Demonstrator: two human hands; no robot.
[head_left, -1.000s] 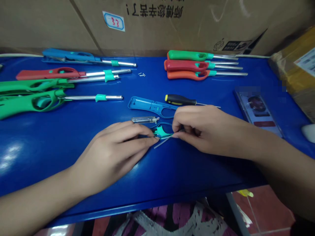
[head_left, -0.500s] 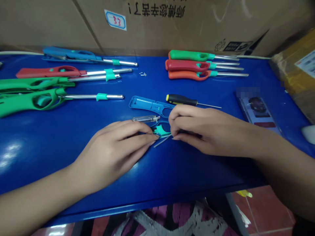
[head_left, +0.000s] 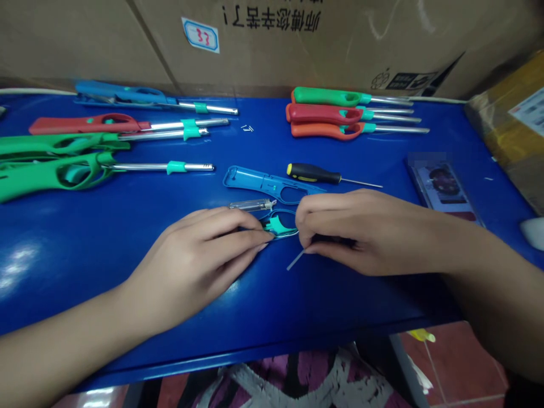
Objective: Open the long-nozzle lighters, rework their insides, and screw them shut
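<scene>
My left hand [head_left: 204, 255] is closed on a blue lighter half-shell [head_left: 284, 214], pinching its near edge; most of that shell is under the fingers. A turquoise trigger [head_left: 278, 226] sits inside the shell's loop. In a pinch, my right hand [head_left: 352, 232] holds a thin translucent tube [head_left: 294, 261] that slants down to the left, just right of the trigger. Behind the left fingers lies a clear fuel tank [head_left: 250, 205]. The other blue half-shell [head_left: 272, 184] lies behind it, inner side up, and a black and yellow screwdriver [head_left: 314, 172] rests beyond.
On the left lie several long-necked lighters, among them a green one [head_left: 59, 175] and a red one [head_left: 89, 124]. A red lighter [head_left: 325, 113] lies between two others at the back right. Small screws [head_left: 247, 128] lie mid-table. A cardboard box [head_left: 263, 62] borders the back; a phone [head_left: 446, 187] is right.
My right hand has moved slightly right and toward me, drawing the tube away from the trigger. More of the rear half-shell now shows. The left hand has stayed in place.
</scene>
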